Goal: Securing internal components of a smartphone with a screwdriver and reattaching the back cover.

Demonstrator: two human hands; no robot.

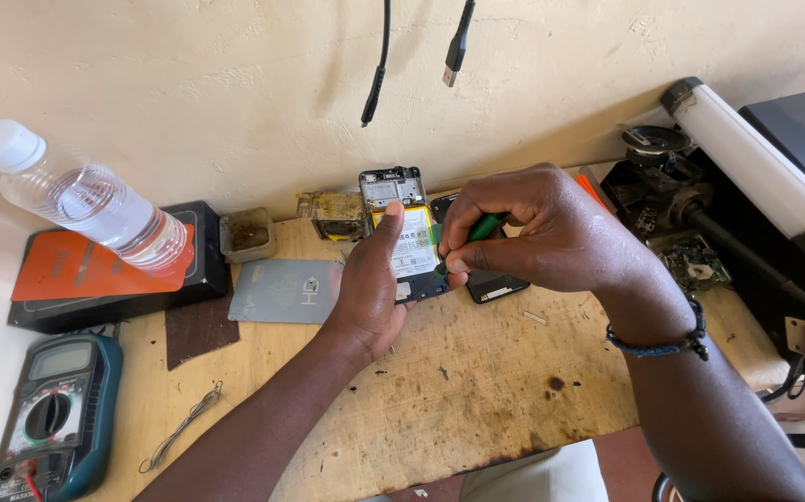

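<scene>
Nearest to the camera, a blue multimeter lies at the left edge of the wooden bench. Further in, the left hand is closed around the lower part of an opened phone with its back cover off, thumb resting on the battery. The right hand pinches a green screwdriver, whose tip touches the phone's right edge. Beside them lie a grey back cover and a water bottle.

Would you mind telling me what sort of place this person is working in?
Probably a small phone or electronics repair bench: an opened phone lies under the left hand, the right hand holds a green tool, and a multimeter sits nearby.
</scene>
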